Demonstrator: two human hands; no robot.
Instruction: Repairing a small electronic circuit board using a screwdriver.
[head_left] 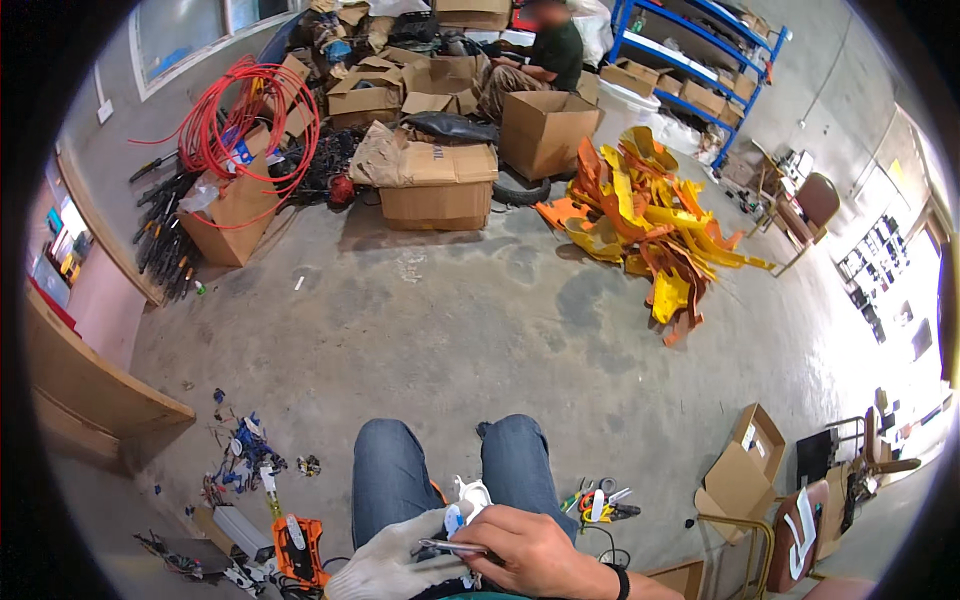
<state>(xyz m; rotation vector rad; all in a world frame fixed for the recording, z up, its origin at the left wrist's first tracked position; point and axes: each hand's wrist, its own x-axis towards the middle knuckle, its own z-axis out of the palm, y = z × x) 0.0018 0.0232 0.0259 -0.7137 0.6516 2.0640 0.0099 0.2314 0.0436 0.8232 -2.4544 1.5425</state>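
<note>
1. Concrete floor [430, 330], beyond your knees [390, 465].
2. Silver strip [450, 546], lying left–right: your curled right hand [530, 550] pinches it; your left hand [395, 560] is half-closed, hold unclear.
3. White part [473, 497]: just far, nearer your right hand.

White glare washes out the right edge of the floor [400, 345]; shadows elsewhere are soft. Fisheye distortion bends lines near the black rim; a person's head [547, 14] is blurred.

Left hand [392, 560]: off-white glove [375, 572]. Right hand [525, 550]: black wristband [622, 582]. White part [473, 494] between them. Just beyond: blue jeans [388, 470].
</note>
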